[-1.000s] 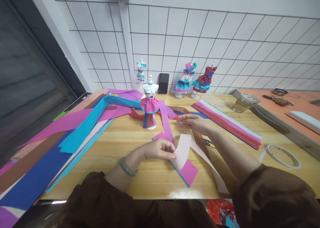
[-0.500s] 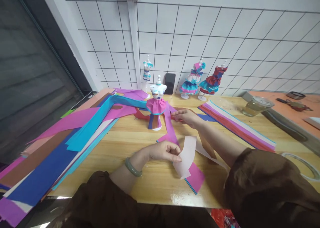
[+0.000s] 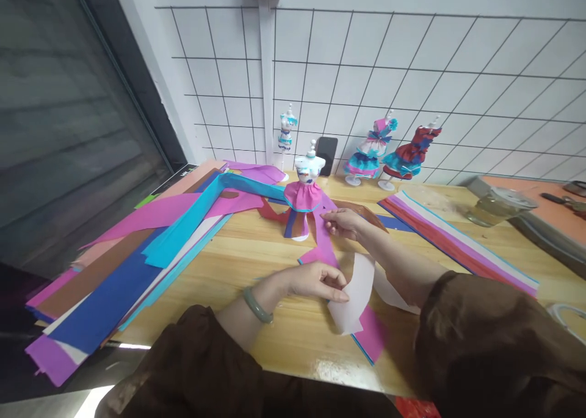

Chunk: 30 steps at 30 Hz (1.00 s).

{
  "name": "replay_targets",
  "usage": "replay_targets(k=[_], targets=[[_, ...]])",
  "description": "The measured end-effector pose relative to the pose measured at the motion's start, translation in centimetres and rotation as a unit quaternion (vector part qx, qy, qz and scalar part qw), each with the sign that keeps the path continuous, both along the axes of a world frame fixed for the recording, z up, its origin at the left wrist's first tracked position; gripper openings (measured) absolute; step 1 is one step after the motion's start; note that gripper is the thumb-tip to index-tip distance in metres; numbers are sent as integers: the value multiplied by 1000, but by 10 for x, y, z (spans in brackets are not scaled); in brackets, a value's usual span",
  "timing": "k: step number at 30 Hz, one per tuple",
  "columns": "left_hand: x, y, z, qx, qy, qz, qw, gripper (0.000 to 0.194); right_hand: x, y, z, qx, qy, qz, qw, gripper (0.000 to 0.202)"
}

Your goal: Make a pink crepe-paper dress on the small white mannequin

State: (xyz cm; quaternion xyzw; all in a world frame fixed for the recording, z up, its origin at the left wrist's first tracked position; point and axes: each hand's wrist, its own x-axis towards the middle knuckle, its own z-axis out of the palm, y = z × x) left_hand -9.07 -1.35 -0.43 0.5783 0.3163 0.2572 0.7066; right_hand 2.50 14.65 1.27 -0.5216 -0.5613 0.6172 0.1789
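Note:
My left hand (image 3: 320,282) pinches a curled white crepe paper strip (image 3: 358,290) between thumb and fingers, low over the table. A folded pink piece with a blue edge (image 3: 373,338) lies under that strip. My right hand (image 3: 343,223) is closed, its fingertips over a purple paper strip (image 3: 325,238) beside the small dress form; whatever it grips is hidden. The white dress form (image 3: 310,169) stands upright with a gathered pink ruffle (image 3: 303,196) around its lower part. Below the ruffle hang blue and brown strips (image 3: 296,223).
Long coloured paper strips (image 3: 110,296) pile up at left, with a turquoise strip (image 3: 183,216) across them. Another stack (image 3: 458,241) lies at right. Behind stand a phone (image 3: 327,155) and three small dress forms, including one in red and turquoise (image 3: 412,152). A glass jar (image 3: 499,205) stands far right.
The view has swung left, so things sit further right. My right hand has shifted slightly left relative to the dress form. My left hand still holds the white strip.

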Motion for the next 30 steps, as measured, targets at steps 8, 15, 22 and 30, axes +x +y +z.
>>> replay_targets(k=[8,15,22,30], targets=[[2,-5,9,6,-7,-7,1000,43,-3,47,64,180,19,-45,982,9],[1,-4,10,-26,-27,7,999,42,-10,55,74,244,-34,-6,969,15],[0,-4,10,-68,-63,34,995,53,35,-10,55,249,-57,84,963,28],[-2,-6,9,-87,-91,21,992,40,61,-107,60,168,-9,405,898,42]])
